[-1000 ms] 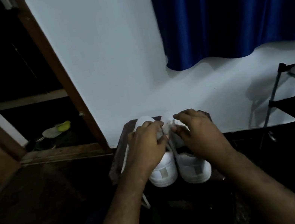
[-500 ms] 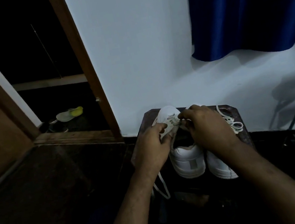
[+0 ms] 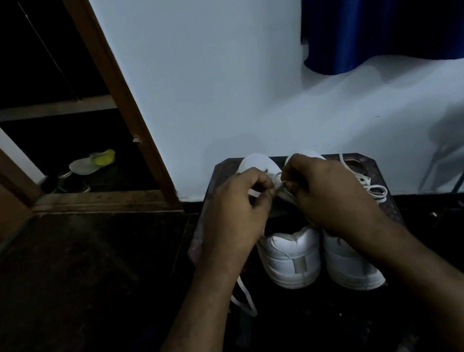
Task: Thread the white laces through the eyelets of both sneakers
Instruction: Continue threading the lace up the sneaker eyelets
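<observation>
Both hands, left hand (image 3: 232, 213) and right hand (image 3: 331, 192), pinch a white lace (image 3: 277, 181) with curled fingers over the left sneaker (image 3: 291, 258).

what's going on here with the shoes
A person is lacing a pair of white leather sneakers standing side by side on a small dark wooden table. Both the left hand and the right hand pinch a flat white lace over the left sneaker. A second loose white lace lies beside the right sneaker.
</observation>
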Available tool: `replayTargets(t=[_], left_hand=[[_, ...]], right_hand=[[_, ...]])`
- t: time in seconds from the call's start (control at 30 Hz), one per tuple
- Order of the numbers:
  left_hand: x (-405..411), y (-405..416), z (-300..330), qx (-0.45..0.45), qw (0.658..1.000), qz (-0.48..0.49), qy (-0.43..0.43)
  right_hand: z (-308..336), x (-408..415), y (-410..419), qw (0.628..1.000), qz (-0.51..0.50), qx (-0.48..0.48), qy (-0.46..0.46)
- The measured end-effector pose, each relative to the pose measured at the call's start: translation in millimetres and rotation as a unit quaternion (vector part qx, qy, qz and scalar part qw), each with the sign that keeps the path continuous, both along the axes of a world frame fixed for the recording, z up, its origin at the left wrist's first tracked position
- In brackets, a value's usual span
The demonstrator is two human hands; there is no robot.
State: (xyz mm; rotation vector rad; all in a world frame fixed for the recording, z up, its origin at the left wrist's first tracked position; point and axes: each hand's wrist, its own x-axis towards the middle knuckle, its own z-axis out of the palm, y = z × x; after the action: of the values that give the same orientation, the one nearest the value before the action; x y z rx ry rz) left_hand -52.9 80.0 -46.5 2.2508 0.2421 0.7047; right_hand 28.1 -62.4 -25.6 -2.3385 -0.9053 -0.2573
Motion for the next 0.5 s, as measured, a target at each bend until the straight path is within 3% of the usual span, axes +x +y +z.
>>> replayTargets(t=[0.1, 0.23, 0.3, 0.4, 0.5], left_hand=[[3, 7, -6, -0.017, 0.999, -0.034, 0.039], [-1, 12, -1, -0.134, 0.979, -0.105, 0.114], [-4, 12, 1, -0.111, 0.98, -0.12, 0.116], [-1, 12, -6, 0.02, 0.99, -0.112, 0.077], [1, 9, -7, -0.01, 0.995, -0.097, 0.036]], right_hand=[[-2, 1, 2, 0.999, -0.017, 0.014, 0.033], [-1, 2, 5, 0.994, -0.031, 0.021, 0.102], [-1, 3, 4, 0.992, -0.014, 0.025, 0.126], [2, 5, 1, 0.976, 0.025, 0.078, 0.201], [7, 5, -1, 0.964, 0.045, 0.098, 0.242]])
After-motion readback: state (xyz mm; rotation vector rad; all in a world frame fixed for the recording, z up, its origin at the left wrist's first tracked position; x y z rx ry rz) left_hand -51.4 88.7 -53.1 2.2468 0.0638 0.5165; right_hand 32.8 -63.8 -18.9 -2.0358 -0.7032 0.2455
